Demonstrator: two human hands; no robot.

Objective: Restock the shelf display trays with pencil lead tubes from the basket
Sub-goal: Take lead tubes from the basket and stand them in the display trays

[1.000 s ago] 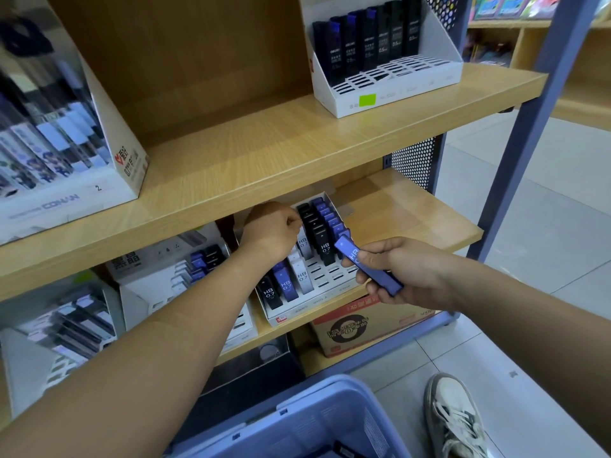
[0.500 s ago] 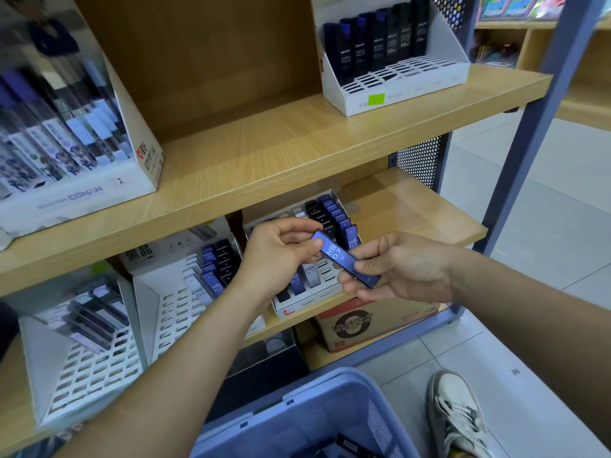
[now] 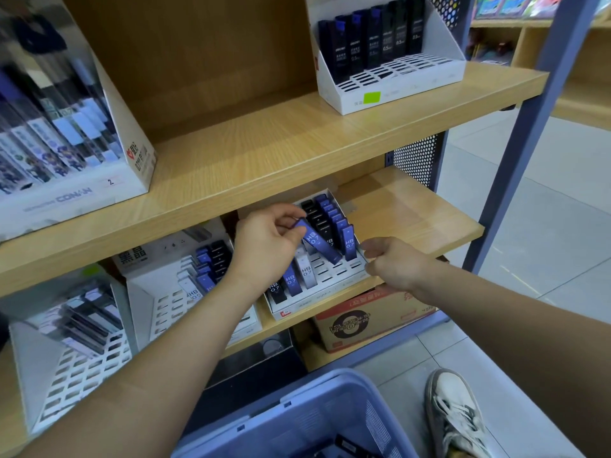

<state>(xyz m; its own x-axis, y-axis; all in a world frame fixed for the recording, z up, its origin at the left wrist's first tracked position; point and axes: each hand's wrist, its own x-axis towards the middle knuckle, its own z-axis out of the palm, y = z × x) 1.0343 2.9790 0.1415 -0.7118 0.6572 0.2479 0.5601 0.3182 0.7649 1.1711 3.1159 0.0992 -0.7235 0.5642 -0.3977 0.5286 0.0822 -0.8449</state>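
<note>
A blue pencil lead tube (image 3: 319, 243) marked HB 0.7 tilts over the white slotted display tray (image 3: 334, 292) on the lower shelf, its bottom end down among the slots. My left hand (image 3: 267, 246) pinches the tube's top end. My right hand (image 3: 393, 262) hovers at the tray's right front corner with loosely curled fingers and holds nothing. Blue, black and white tubes stand in the tray's rows. The blue basket (image 3: 307, 421) is at the bottom of the view, with dark tubes partly visible inside.
A second white tray (image 3: 165, 302) with tubes sits left of the first. On the upper shelf (image 3: 264, 153) stand a tray of dark tubes (image 3: 390, 77) and a boxed pen display (image 3: 72, 143). A cardboard box (image 3: 370, 319) lies under the lower shelf; a shoe (image 3: 453, 411) is beside the basket.
The blue tube passed from my right hand to my left. My left hand carried it back over the tray and my right hand let go and dropped toward the tray's corner.
</note>
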